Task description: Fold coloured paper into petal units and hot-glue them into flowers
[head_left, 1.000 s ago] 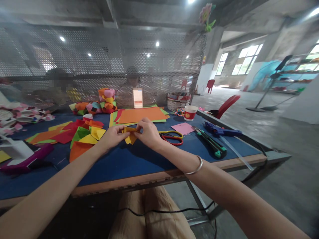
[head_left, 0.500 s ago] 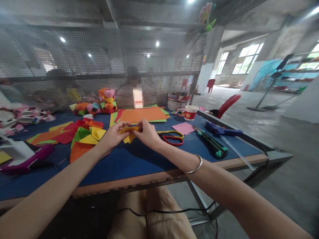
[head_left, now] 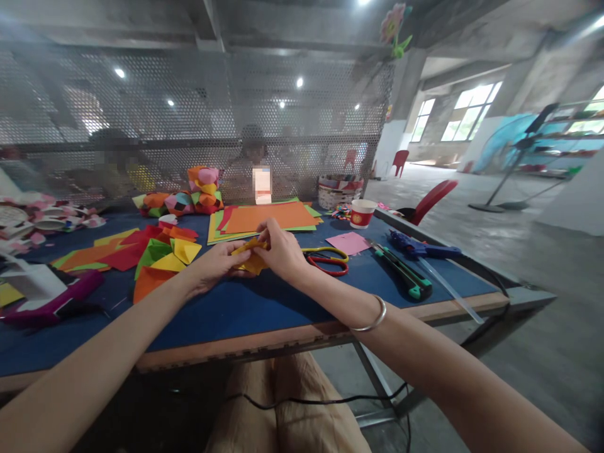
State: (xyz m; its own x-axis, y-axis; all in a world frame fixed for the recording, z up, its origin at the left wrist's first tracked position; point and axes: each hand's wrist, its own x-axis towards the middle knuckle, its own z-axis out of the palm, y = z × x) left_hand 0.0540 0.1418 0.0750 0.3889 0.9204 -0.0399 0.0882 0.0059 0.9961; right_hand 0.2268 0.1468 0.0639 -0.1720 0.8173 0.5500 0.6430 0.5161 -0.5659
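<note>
A folded piece of yellow paper [head_left: 253, 260] is held between both hands above the blue tabletop. My left hand [head_left: 221, 261] grips its left side, thumb on top and fingers beneath. My right hand [head_left: 282, 249] pinches its upper right part, and its fingers partly hide the paper. Just behind lies a stack of coloured sheets [head_left: 268, 217], orange on top. Scissors [head_left: 330, 261] with yellow and red handles rest right of my right hand, their blades hidden behind it. Left of my left hand sit folded paper pieces [head_left: 160, 259] in green, yellow, orange and red.
To the right lie a pink paper square [head_left: 349, 243], a green-black utility knife [head_left: 403, 272] and a blue glue gun [head_left: 422, 246]. A paper cup [head_left: 362, 217] and woven basket [head_left: 340, 194] stand behind. A purple-white object [head_left: 56, 299] sits at left. Perforated mesh [head_left: 292, 126] rises beyond the table.
The yellow paper has turned from nearly edge-on to showing more of its folded face. My left hand has dropped slightly and turned under it; the right fingers have risen along its top.
</note>
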